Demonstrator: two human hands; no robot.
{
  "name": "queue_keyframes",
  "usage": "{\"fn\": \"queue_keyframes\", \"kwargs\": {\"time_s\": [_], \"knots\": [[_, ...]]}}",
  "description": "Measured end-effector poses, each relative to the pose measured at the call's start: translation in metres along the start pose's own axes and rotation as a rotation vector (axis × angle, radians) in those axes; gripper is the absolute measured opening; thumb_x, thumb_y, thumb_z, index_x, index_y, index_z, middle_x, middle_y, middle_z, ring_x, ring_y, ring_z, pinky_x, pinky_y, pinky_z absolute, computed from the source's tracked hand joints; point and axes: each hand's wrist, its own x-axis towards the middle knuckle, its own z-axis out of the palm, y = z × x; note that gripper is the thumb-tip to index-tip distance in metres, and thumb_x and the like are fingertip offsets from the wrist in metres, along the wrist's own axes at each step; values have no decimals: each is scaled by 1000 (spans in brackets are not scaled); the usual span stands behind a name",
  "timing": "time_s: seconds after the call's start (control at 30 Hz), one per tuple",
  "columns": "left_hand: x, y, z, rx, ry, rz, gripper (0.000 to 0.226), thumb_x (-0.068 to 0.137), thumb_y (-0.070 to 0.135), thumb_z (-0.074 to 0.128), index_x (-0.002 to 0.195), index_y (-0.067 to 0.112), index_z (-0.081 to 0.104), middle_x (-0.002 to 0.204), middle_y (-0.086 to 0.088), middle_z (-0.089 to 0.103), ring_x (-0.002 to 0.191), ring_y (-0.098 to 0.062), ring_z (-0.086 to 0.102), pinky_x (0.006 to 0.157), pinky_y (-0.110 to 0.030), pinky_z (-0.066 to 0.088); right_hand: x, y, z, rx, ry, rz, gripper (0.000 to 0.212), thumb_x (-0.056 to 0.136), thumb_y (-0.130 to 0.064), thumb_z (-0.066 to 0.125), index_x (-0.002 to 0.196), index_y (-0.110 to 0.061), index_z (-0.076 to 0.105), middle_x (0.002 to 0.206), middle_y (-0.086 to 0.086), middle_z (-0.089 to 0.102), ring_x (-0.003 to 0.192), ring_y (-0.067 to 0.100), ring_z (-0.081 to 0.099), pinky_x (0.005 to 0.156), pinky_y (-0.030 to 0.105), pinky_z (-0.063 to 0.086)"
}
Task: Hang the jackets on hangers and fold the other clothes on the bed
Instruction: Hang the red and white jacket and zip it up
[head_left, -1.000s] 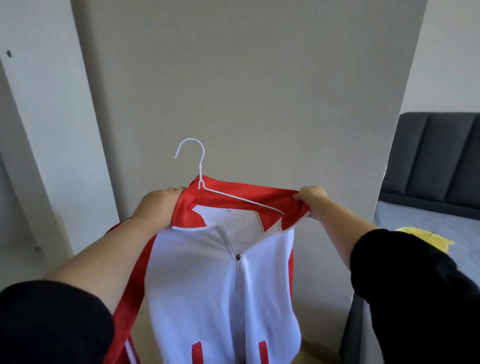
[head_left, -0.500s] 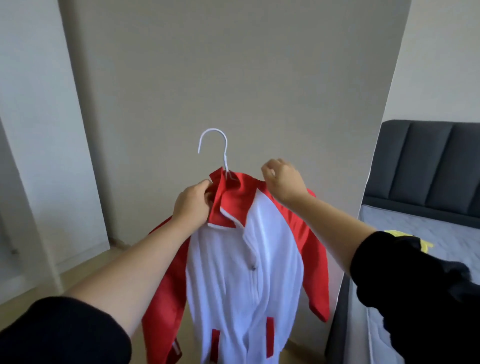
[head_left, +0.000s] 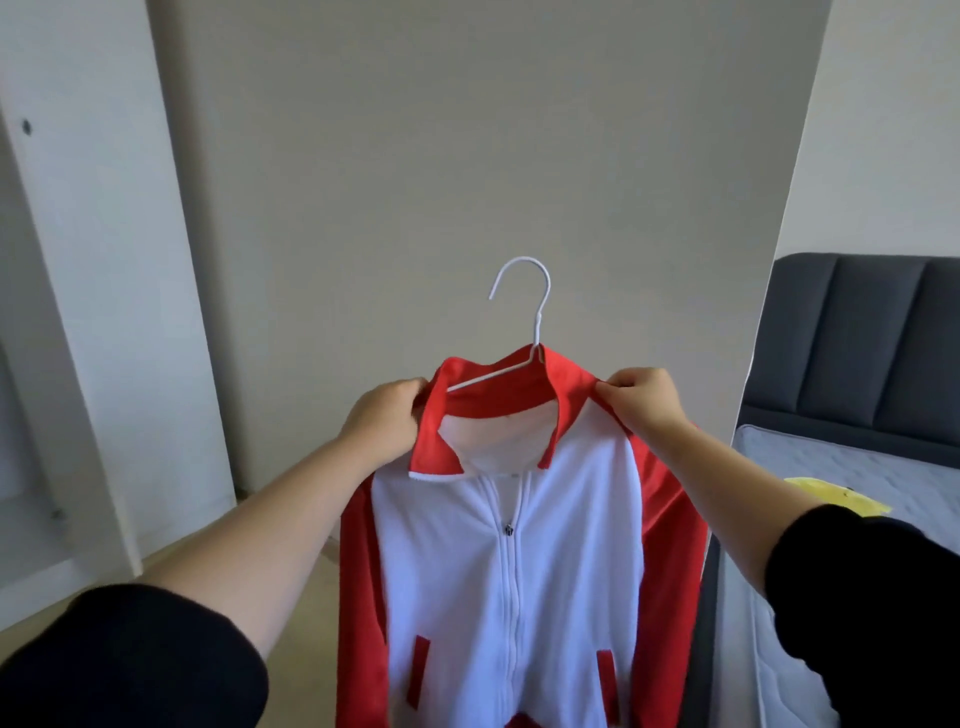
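- A bedroom corner: a plain beige wall panel (head_left: 493, 156) fills the middle of the view, with a bed off to the right.
- Nearest the camera, two black sleeves (head_left: 130, 660) end above bare forearms that reach forward.
- The left hand (head_left: 387, 421) has its grip closed on the left edge of the red collar, fingers curled round the fabric.
- The right hand (head_left: 644, 400) pinches the red cloth at the right shoulder beside the collar, in a narrow grip.
- Between them hangs the red-and-white zip-front jacket (head_left: 571, 571), held in the air, facing the person and zipped part-way.
- The thin white wire hanger (head_left: 538, 327) sits inside the jacket, its hook standing up above the collar.
- The step in hand looks like squaring the shoulders and collar on the hanger.
- Next, one hand probably needs to shift to the hook so the jacket can be carried to a rail; no rail is in view.
- Farther right, the grey quilted bed (head_left: 857, 457) with its dark padded headboard carries a crumpled yellow garment (head_left: 831, 496), likely waiting to be folded.
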Motion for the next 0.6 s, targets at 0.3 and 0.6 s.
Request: {"fn": "queue_keyframes", "kwargs": {"time_s": [0.3, 0.6], "knots": [[-2, 37, -10, -42, 181, -63, 47, 81, 62, 47, 66, 18, 56, 82, 0, 53, 86, -21, 50, 69, -32, 41, -5, 7, -8, 48, 127, -21, 25, 81, -14, 67, 59, -3, 61, 52, 6, 47, 57, 19, 43, 51, 25, 31], [10, 53, -18, -729, 194, -517, 42, 91, 8, 58, 54, 16, 40, 51, -2, 38, 55, -25, 37, 49, -29, 29, -14, 16, -11, 13, 119, 6, 27, 83, -15, 66, 56, -11, 61, 54, 2, 53, 58, 20, 49, 50, 23, 32]]}}
